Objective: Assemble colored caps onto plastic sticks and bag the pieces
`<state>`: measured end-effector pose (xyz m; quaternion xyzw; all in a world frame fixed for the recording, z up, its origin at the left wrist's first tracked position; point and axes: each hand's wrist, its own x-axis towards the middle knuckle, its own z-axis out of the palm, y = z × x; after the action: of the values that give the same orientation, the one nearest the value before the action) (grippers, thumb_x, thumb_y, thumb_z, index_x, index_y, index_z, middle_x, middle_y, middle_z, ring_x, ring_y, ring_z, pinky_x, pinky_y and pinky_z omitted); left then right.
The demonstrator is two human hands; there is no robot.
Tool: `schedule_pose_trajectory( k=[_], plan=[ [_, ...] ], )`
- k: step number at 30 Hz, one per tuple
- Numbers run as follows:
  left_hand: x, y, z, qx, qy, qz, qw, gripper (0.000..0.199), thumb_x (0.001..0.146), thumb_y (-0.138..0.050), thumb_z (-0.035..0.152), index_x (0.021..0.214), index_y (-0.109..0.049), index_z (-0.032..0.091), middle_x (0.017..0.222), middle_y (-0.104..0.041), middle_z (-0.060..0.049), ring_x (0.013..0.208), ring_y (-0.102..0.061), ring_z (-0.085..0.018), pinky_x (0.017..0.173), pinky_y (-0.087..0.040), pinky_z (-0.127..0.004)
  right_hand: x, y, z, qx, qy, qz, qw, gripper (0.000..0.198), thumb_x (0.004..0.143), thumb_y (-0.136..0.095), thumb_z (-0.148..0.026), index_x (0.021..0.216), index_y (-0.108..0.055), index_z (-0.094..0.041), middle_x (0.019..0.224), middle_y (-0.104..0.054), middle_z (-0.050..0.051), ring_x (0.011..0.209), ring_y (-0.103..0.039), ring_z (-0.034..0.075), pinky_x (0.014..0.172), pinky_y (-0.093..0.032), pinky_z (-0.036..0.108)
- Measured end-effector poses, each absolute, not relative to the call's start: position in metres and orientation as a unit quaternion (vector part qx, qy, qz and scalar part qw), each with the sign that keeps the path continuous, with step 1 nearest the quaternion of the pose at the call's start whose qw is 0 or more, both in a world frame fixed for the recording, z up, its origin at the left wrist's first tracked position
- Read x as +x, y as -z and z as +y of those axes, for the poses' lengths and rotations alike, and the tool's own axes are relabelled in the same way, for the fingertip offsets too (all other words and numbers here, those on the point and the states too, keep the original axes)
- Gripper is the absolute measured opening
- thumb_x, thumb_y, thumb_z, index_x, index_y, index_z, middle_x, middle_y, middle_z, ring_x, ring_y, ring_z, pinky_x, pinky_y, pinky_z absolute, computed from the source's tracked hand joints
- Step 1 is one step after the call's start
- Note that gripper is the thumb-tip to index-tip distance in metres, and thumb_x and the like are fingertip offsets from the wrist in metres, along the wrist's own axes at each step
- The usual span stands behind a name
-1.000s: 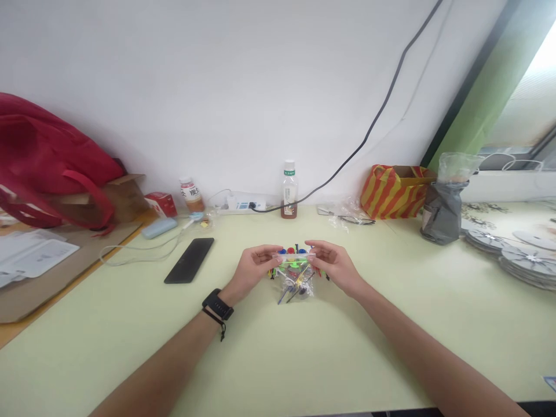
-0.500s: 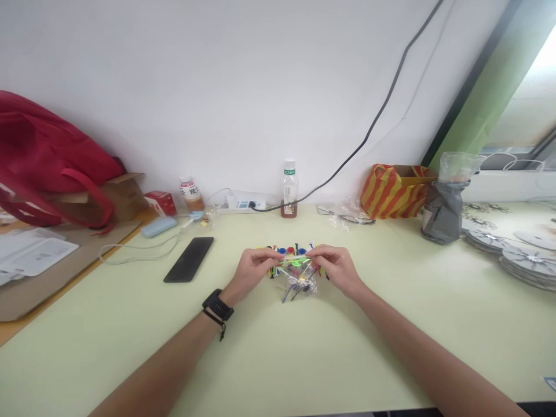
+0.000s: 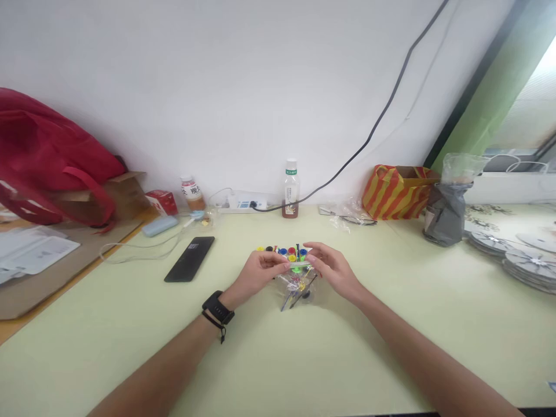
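Observation:
A clear plastic bag (image 3: 295,284) with small coloured stick-like pieces hangs between my hands over the table. My left hand (image 3: 260,272) pinches the left end of its top edge between thumb and fingers. At the right end, my right hand (image 3: 332,267) holds the same edge near the thumb, its index finger lifted and stretched out. Just behind the bag are several small round pieces (image 3: 292,252) in red, blue, yellow and black, partly hidden by my hands. The finer shape of the bagged pieces is blurred.
A black phone (image 3: 190,259) lies to the left, near a white cable and a light-blue case (image 3: 160,226). Along the wall stand a tea bottle (image 3: 291,191), a power strip (image 3: 247,202) and a striped bag (image 3: 397,191). Stacked grey discs (image 3: 530,266) are at the right.
Both hands have come slightly closer and lower with the bag. The right index finger has lifted off its edge. More of the round pieces behind now shows.

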<state>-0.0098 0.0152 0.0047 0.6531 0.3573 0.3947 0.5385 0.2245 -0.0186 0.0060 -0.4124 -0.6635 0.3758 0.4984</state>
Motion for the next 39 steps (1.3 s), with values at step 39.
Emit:
schedule_pose_trajectory(
  k=[39],
  plan=[
    [-0.005, -0.017, -0.005, 0.885, -0.332, 0.264, 0.191, 0.031, 0.093, -0.073, 0.040, 0.072, -0.070, 0.017, 0.069, -0.070, 0.000, 0.064, -0.059, -0.012, 0.063, -0.042, -0.025, 0.273, -0.048, -0.021, -0.337, -0.525, -0.759, 0.186, 0.031, 0.089, -0.074, -0.046, 0.087, -0.074, -0.016, 0.060, -0.038, -0.007, 0.058, -0.033, 0.010, 0.056, -0.028, 0.026]
  ],
)
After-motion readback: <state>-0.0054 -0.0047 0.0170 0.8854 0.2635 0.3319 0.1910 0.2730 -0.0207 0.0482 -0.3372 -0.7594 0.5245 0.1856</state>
